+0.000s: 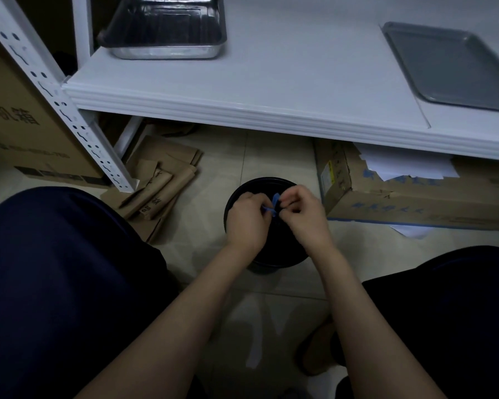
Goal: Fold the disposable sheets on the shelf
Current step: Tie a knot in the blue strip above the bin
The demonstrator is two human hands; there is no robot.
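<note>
— Knees in dark trousers (64,277) closest, either side; between them two bare forearms reaching down over a black round bin (271,260) on the tiled floor (219,174).

— And the hands?

— Left hand (247,223) and right hand (303,217) close together above the bin's mouth, both sets of fingers (288,201) pinched shut on a small blue strip (274,201). Could be a crumpled bit of disposable sheet or its wrapping; too small to tell.

— Progress on the folding?

— Seemingly little, or else nearly finished. No sheet spread out or stacked on the white shelf (271,90); only a deep steel pan (167,27) far beyond the left fingers and a flat grey tray (450,64) up and beyond the right ones. Nothing folded in sight.

— Where is the task's thing, then?

— Only candidate: that blue scrap, held right between the fingertips, touching both hands, well below the shelf edge. Flattened cardboard (159,182) out past the left fingers, a cardboard box (415,194) just beyond the right.
</note>
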